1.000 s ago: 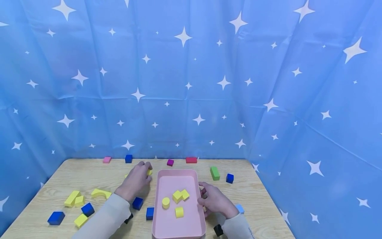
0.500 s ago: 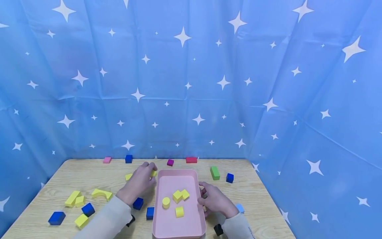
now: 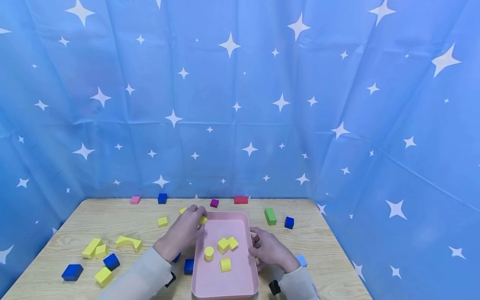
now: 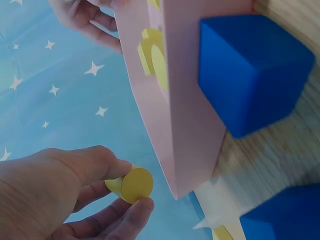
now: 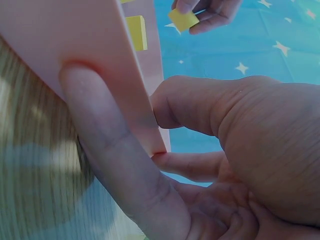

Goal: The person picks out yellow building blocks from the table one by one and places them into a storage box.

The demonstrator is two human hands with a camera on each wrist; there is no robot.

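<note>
Partly hidden yellow block [image 4: 137,185], probably cylindrical

No legible text, brands or numbers. Only candidate: small dark-blue marking [image 3: 315,291] on the pale grey fabric sleeve [image 3: 298,284] of the right arm, head view; too small to read.

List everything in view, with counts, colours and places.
Table: 1, pale wood, underneath
Curtain: 1, starry blue, behind
Tray: 1, pink, table's front middle
Tray blocks: 4, yellow, inside
Held cylinder: 1, yellow, tray's far left corner
Loose blocks: 6, yellow, left of tray
Dark blocks: 6, blue, five left, one right
Pale block: 1, light blue, tray's right
Long block: 1, green, tray's right
Far blocks: 3, pink, purple, red, near far edge
Sleeves: 2, pale grey, front
Wrist gear: 2, black, by sleeves
Left hand: 1, holding cylinder
Right hand: 1, gripping tray's right side
</note>
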